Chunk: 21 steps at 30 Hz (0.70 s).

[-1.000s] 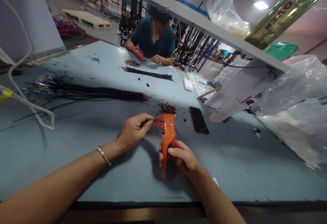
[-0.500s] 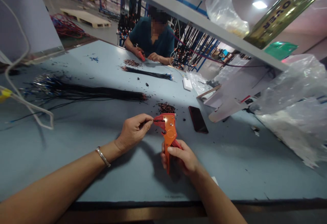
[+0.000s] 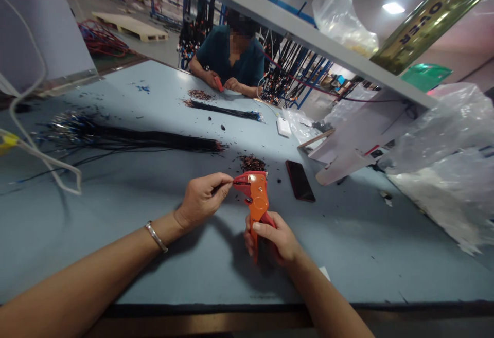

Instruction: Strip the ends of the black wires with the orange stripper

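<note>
My right hand (image 3: 276, 235) is closed round the handles of an orange and red wire stripper (image 3: 258, 199), which stands upright with its jaws towards the left. Thumb and forefinger of my left hand (image 3: 204, 198) pinch a thin dark wire right at the mouth of the jaws; most of the wire is hidden by the fingers. Just behind the stripper's head lies a heap of short dark and coppery scraps (image 3: 251, 163). A long bundle of black wires (image 3: 154, 139) lies beyond my left hand, bared copper-coloured ends pointing right, blue and silvery ends at the left.
A dark phone (image 3: 300, 180) lies right of the stripper. Across the blue-grey table (image 3: 116, 255), a co-worker (image 3: 235, 55) holds a red tool near a smaller wire bundle (image 3: 224, 110). A white cable (image 3: 57, 168) hangs at left; plastic bags (image 3: 443, 173) crowd the right.
My hands and the wire stripper hold almost the same pose, with the wire at the jaws in both frames. The co-worker's red tool has shifted slightly to the right.
</note>
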Tool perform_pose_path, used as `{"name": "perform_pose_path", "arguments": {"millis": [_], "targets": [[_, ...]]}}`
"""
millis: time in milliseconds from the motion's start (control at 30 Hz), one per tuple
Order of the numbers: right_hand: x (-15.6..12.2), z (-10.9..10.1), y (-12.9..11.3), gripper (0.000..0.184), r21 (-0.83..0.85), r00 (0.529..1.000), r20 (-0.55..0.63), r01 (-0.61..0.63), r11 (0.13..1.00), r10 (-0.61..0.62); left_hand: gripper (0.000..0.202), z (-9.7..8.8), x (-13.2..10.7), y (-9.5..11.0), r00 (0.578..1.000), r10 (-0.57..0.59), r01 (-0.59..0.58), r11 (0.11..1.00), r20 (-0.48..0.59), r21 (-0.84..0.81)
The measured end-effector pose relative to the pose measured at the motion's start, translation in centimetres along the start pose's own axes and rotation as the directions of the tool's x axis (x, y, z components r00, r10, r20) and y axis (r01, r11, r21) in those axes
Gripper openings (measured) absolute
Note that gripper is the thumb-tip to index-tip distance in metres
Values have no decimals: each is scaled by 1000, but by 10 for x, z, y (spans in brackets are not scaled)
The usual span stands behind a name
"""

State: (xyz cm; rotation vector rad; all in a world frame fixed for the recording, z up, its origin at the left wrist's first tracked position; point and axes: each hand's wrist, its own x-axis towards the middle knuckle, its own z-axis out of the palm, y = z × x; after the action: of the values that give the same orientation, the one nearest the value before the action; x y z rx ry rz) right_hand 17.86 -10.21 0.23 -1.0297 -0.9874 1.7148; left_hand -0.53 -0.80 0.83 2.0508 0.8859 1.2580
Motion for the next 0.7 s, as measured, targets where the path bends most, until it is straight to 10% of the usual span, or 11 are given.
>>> {"name": "perform_pose_path", "arguments": {"millis": [700], "targets": [[4,3,8,38,-85,995,-90,41,996,-49,15,3,0,-5,999,39,-38,999,-13,9]]}}
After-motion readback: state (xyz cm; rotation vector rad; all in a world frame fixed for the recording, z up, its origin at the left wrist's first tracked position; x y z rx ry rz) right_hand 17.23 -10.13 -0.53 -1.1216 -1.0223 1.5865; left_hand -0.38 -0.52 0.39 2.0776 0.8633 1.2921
